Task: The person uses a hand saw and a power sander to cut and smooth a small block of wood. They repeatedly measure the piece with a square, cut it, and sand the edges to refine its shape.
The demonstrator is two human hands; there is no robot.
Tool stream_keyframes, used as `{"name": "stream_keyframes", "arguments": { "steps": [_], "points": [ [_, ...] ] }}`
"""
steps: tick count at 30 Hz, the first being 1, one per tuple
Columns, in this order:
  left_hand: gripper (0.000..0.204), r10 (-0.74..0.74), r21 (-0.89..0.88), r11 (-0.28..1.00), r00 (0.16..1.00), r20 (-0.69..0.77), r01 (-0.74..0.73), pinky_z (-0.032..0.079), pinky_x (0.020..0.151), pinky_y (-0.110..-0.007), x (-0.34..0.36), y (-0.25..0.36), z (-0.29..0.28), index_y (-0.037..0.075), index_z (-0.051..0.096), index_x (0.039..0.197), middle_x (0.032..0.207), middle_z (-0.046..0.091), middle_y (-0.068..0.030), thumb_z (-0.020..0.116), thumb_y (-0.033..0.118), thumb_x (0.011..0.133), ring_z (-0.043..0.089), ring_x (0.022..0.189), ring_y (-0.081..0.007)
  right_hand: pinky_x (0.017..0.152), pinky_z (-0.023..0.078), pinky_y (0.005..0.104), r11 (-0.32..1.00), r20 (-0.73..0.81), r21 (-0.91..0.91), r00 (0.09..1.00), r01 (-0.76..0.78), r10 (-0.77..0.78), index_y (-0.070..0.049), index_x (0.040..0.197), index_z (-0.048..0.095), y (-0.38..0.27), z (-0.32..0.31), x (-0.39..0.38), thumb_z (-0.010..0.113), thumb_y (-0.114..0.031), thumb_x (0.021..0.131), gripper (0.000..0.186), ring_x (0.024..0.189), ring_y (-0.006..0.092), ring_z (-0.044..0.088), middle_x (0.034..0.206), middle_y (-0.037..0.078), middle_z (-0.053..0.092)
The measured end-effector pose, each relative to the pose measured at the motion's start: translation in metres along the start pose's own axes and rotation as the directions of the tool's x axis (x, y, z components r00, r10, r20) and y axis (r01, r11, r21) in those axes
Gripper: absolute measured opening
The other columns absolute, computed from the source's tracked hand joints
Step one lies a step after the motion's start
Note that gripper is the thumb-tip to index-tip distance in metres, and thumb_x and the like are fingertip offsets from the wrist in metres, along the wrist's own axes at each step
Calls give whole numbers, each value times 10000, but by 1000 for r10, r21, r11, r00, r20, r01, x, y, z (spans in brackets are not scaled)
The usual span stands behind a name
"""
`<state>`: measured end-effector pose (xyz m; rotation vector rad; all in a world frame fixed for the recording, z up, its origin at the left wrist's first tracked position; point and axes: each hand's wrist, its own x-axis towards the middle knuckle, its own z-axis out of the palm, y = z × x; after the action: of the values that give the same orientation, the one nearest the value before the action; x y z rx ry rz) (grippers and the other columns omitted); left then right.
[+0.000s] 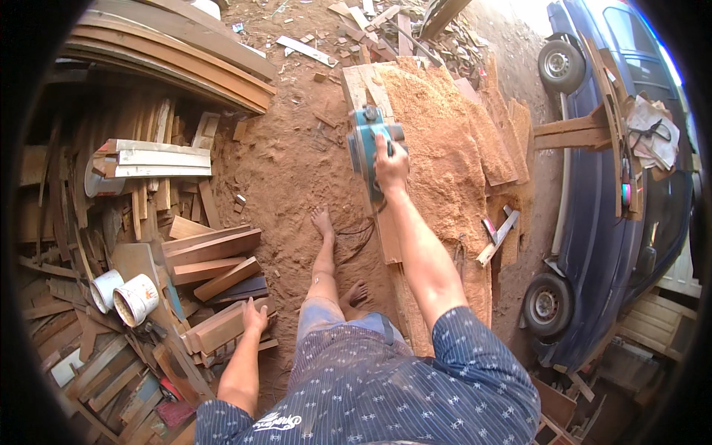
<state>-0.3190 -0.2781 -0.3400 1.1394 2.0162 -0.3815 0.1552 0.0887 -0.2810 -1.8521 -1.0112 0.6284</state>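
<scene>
My right hand [391, 169] is closed round the handle of a teal electric hand planer [364, 148]. The planer rests on a long wooden board [389, 236] at the left edge of a workbench heaped with wood shavings [437, 141]. Down at the left, my left hand [254, 317] is beside the end of a reddish-brown wooden block [221, 331] in a stack of cut timber. Its fingers are stretched out and apart; whether they touch the block I cannot tell. More cut blocks [213, 248] lie just beyond it.
Two white buckets [136, 300] stand among scrap timber at the left. Long planks [170, 55] are piled at the far left. A folding square-like tool [498, 237] lies on the bench's right side. A blue vehicle [593, 245] is parked at the right. A dark cable [361, 236] hangs by the bench.
</scene>
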Motion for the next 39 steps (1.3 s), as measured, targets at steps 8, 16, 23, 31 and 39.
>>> {"name": "stream_keyframes", "arguments": {
  "steps": [8, 16, 23, 31, 39],
  "points": [
    [759, 45, -159, 986, 998, -53, -53, 256, 1219, -424, 21, 47, 0, 41, 403, 1516, 1584, 310, -288, 676, 408, 911, 289, 1485, -395, 476, 476, 284, 993, 106, 45, 989, -105, 100, -61, 711, 675, -24, 29, 70, 622, -605, 934, 590, 501, 121, 618, 589, 39, 635],
    [697, 195, -292, 930, 973, -123, -223, 280, 1207, -412, 38, 106, -10, 28, 460, 1472, 1556, 354, -290, 690, 374, 912, 324, 1468, -382, 469, 423, 242, 993, 166, 57, 982, -101, 91, -76, 876, 665, 36, -100, -100, 649, -429, 980, 368, 532, 69, 565, 647, -14, 607],
    [726, 251, -79, 964, 968, -20, -252, 287, 1210, -407, 15, 101, 40, 14, 484, 1454, 1536, 397, -282, 694, 425, 894, 336, 1467, -371, 485, 429, 230, 926, 250, 166, 923, -338, 292, -54, 914, 656, 54, -259, -307, 638, -365, 988, 320, 562, 71, 571, 694, 3, 620],
    [698, 229, -91, 969, 973, -1, -228, 318, 1191, -427, -19, 74, 74, 9, 552, 1396, 1480, 474, -261, 705, 444, 871, 411, 1409, -369, 496, 453, 253, 936, 191, 214, 952, -279, 240, -13, 934, 683, 56, -225, -278, 681, -360, 962, 348, 548, 85, 589, 672, 17, 632],
    [654, 10, -236, 972, 1000, 1, -10, 367, 1154, -416, -30, 41, 49, 15, 578, 1376, 1442, 529, -238, 718, 411, 875, 471, 1366, -362, 508, 453, 294, 980, 86, 163, 991, -110, 97, -37, 728, 682, 30, -108, -107, 671, -478, 947, 493, 500, 116, 589, 558, 22, 603]
  ]
}}
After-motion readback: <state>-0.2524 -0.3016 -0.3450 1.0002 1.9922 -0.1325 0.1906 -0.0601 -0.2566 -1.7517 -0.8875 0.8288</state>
